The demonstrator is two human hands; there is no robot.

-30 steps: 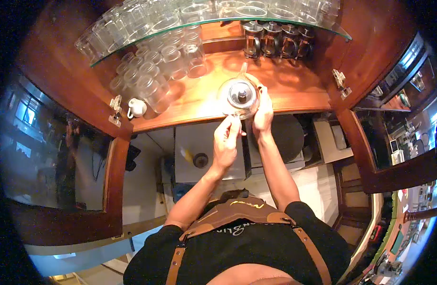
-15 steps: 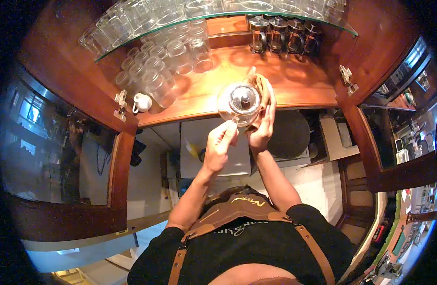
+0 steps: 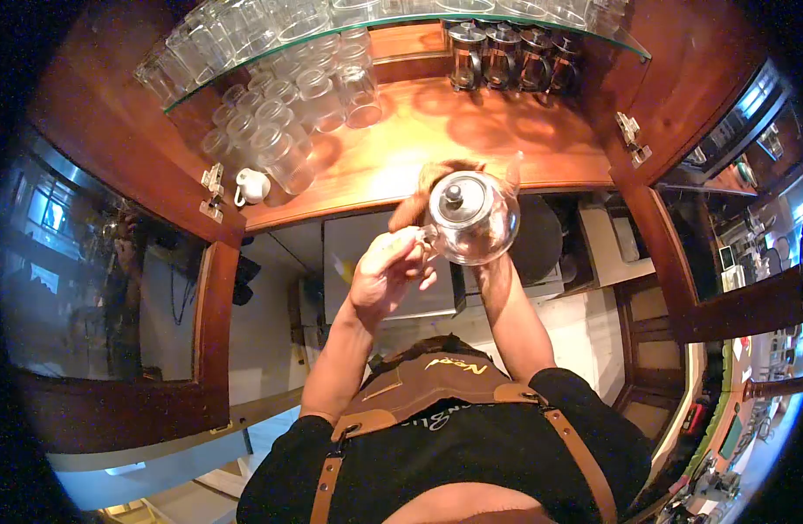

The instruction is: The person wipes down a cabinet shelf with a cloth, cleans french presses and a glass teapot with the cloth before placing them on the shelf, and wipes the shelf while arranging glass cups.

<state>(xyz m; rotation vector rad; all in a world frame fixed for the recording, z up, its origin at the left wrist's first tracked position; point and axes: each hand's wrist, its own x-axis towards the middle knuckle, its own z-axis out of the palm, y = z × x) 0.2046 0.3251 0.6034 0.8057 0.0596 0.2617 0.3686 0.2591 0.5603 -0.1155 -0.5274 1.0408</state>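
Observation:
A clear glass teapot [image 3: 482, 234] with a shiny metal-and-glass lid [image 3: 461, 199] is in the air before the cabinet shelf, its spout toward the upper right. My left hand [image 3: 386, 269] is closed on the teapot's handle, fingers curled at its left side. Behind and under the pot is my right hand [image 3: 496, 272], mostly hidden by the glass, with a brown cloth [image 3: 410, 210] against the far side of the pot. The cloth shows to the left of and above the lid.
Several glass jars [image 3: 275, 144] and a small white pitcher [image 3: 252, 186] stand on the wooden shelf [image 3: 419, 127]. French presses [image 3: 501, 57] line its back right. Above runs a glass shelf [image 3: 401, 22] with more glasses. Open cabinet doors [image 3: 211, 314] flank me on both sides.
The teapot has come lower and to the right, turning so its spout points up right. My right hand and the cloth have passed from its right side to behind it. My left hand stays on the handle.

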